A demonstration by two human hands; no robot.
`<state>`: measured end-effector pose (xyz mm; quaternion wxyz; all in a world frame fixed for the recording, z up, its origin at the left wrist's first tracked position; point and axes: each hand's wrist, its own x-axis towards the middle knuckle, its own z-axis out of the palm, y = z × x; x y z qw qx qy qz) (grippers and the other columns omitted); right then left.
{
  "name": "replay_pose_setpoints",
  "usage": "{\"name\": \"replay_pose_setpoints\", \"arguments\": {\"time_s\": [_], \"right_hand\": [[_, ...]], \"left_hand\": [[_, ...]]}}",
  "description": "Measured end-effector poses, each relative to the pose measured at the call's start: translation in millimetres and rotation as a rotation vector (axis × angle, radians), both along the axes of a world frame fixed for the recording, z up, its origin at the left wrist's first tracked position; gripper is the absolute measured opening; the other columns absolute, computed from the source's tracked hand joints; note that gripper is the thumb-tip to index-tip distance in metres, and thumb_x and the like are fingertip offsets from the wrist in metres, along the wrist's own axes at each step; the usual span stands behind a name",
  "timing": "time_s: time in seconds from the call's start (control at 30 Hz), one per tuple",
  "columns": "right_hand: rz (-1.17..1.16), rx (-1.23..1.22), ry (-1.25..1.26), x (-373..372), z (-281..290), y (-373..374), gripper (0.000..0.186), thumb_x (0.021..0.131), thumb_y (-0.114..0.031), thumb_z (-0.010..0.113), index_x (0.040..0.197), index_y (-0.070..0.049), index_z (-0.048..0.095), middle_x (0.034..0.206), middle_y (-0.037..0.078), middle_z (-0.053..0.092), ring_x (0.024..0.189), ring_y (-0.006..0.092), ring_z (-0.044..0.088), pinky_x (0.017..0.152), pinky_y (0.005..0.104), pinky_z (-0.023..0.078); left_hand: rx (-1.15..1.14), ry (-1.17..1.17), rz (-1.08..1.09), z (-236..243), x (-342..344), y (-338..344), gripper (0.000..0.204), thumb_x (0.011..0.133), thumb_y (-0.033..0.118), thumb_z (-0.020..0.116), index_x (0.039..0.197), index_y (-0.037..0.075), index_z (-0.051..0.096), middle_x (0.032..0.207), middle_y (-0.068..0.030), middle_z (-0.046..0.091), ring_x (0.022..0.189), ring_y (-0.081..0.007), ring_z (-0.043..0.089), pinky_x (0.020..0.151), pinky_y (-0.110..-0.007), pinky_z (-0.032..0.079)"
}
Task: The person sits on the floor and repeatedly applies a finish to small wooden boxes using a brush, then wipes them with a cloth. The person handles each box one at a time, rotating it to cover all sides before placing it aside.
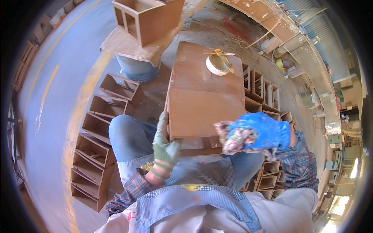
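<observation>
A brown wooden box (206,116) lies in front of my knees, its flat panel facing up. My left hand (166,145), in a green and pale glove, grips the left edge of the box, fingers along its side and thumb side near the front corner. In a blue glove, my right hand (260,132) clutches a crumpled, stained rag (237,140) just off the box's front right corner. Beyond the box, a brown board (194,64) carries a white round tub (216,66) with a brush (224,59) lying across its rim.
Open brown wooden frames (93,155) stand in a row on the floor at left, with more frames (258,85) at right. A blue drum (138,69) topped by a board supports another wooden box (149,23). A long curved bench (303,50) with a hose runs along the far right.
</observation>
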<state>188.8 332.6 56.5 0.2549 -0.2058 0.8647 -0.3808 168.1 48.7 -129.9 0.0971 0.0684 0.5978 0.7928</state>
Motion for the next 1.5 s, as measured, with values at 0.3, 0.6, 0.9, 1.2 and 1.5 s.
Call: {"name": "replay_pose_setpoints", "arguments": {"time_s": [0.3, 0.6, 0.9, 1.2, 1.5], "right_hand": [[-0.837, 0.009, -0.399, 70.4, 21.7, 94.3, 0.028, 0.086, -0.006, 0.074, 0.113, -0.001, 0.072, 0.099, 0.008, 0.074, 0.086, 0.0152, 0.069, 0.077, 0.03, 0.057], [-0.722, -0.23, -0.419, -43.4, -75.8, 96.2, 0.041, 0.079, 0.001, 0.068, 0.119, -0.002, 0.068, 0.098, 0.008, 0.072, 0.084, 0.0137, 0.067, 0.066, 0.027, 0.055], [-0.342, 0.375, -0.202, -61.9, -71.4, 90.3, 0.036, 0.088, -0.004, 0.065, 0.121, -0.014, 0.073, 0.099, 0.004, 0.075, 0.078, 0.0149, 0.069, 0.067, 0.0306, 0.057], [-0.419, 0.351, -0.161, -21.4, -16.3, 86.6, 0.038, 0.082, -0.002, 0.064, 0.118, -0.009, 0.073, 0.099, 0.01, 0.077, 0.087, 0.0154, 0.073, 0.071, 0.0312, 0.059], [-0.323, -0.044, -0.322, 0.5, -18.9, 96.2, 0.046, 0.086, -0.021, 0.08, 0.126, -0.003, 0.067, 0.111, 0.013, 0.075, 0.098, 0.0189, 0.071, 0.089, 0.0363, 0.056]], "left_hand": [[-0.059, -0.115, -0.064, 14.5, 2.6, -8.5, 0.08, 0.088, -0.01, 0.064, 0.159, 0.0, 0.029, 0.152, -0.0119, 0.048, 0.136, -0.0186, 0.049, 0.113, -0.034, 0.042], [-0.133, 0.038, -0.072, 12.8, 5.1, -12.4, 0.078, 0.089, -0.012, 0.06, 0.16, -0.001, 0.028, 0.156, -0.0137, 0.045, 0.14, -0.0208, 0.047, 0.115, -0.035, 0.039], [-0.114, -0.004, -0.06, 14.2, 6.9, -14.7, 0.077, 0.091, -0.003, 0.066, 0.159, -0.001, 0.03, 0.154, -0.013, 0.048, 0.139, -0.0206, 0.047, 0.115, -0.036, 0.039], [-0.138, 0.079, -0.035, 11.3, 5.4, -12.5, 0.078, 0.086, -0.008, 0.061, 0.158, 0.0, 0.033, 0.15, -0.0115, 0.052, 0.127, -0.019, 0.058, 0.1, -0.032, 0.053], [-0.198, 0.074, -0.044, 17.8, -8.6, -15.6, 0.077, 0.083, -0.012, 0.061, 0.156, -0.001, 0.038, 0.146, -0.011, 0.056, 0.125, -0.0163, 0.059, 0.101, -0.031, 0.052]]}}
